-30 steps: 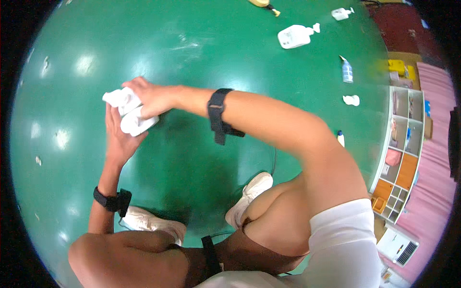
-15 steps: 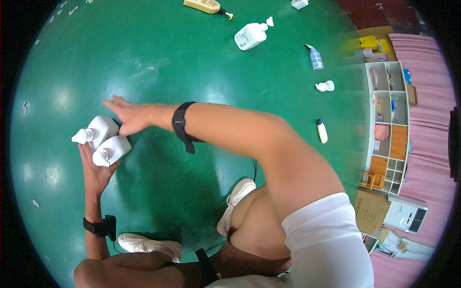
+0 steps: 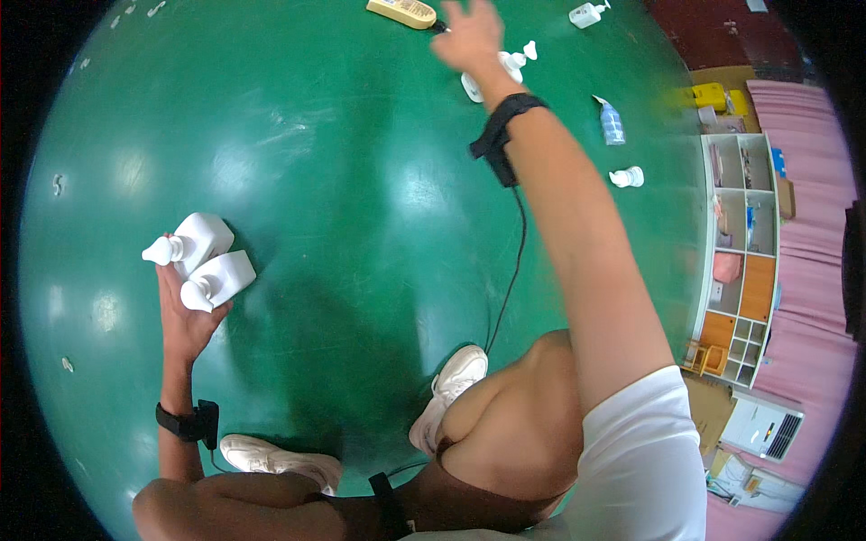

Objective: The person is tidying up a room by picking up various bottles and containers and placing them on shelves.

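Note:
My left hand (image 3: 191, 326) is wrapped round a white pump bottle (image 3: 225, 278); some of its fingers are hidden behind the bottle. A second white pump bottle (image 3: 206, 238) lies against it on the far side, its pump head by my fingertips. Out at the far side, my right hand (image 3: 471, 38) is open, fingers spread and slightly blurred. It hovers over a third white pump bottle (image 3: 512, 67), covering part of it. Close to those fingers is a yellow bottle (image 3: 404, 12) with a dark pump, its tip hidden by the hand.
On the green floor (image 3: 316, 207) to the right lie a small white pump bottle (image 3: 588, 14), a blue clear bottle (image 3: 612, 124) and a short white bottle (image 3: 628, 177). A white shelf unit (image 3: 708, 230) stands far right. My shoes (image 3: 456, 383) are near. A cable (image 3: 516, 270) hangs from my right wrist.
My right hand has swung from beside the two left-hand bottles to the far middle, over another white bottle. My right arm now covers the small pale bottle with the dark cap. My left hand stays put.

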`<state>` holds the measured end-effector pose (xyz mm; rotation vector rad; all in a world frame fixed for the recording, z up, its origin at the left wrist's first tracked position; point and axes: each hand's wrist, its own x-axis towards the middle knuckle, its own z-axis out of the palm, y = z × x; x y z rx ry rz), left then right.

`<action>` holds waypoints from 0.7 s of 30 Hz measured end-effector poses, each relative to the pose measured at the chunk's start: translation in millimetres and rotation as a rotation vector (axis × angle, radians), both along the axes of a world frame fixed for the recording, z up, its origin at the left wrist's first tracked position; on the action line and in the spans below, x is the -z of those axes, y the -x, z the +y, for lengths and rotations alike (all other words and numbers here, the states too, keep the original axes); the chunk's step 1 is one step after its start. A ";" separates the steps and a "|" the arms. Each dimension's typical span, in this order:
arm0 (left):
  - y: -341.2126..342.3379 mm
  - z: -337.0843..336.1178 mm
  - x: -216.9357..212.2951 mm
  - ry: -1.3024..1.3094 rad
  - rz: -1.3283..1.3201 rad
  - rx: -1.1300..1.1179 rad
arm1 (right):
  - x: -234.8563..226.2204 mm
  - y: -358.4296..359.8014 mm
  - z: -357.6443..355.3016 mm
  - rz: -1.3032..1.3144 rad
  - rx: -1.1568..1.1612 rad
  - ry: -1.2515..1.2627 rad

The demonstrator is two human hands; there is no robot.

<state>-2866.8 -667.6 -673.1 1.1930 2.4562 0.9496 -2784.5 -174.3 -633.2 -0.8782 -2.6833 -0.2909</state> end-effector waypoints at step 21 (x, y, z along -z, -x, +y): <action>-1.4 2.8 -2.6 0.050 -0.003 -0.060 | 14.2 -58.4 77.5 -0.096 0.137 0.251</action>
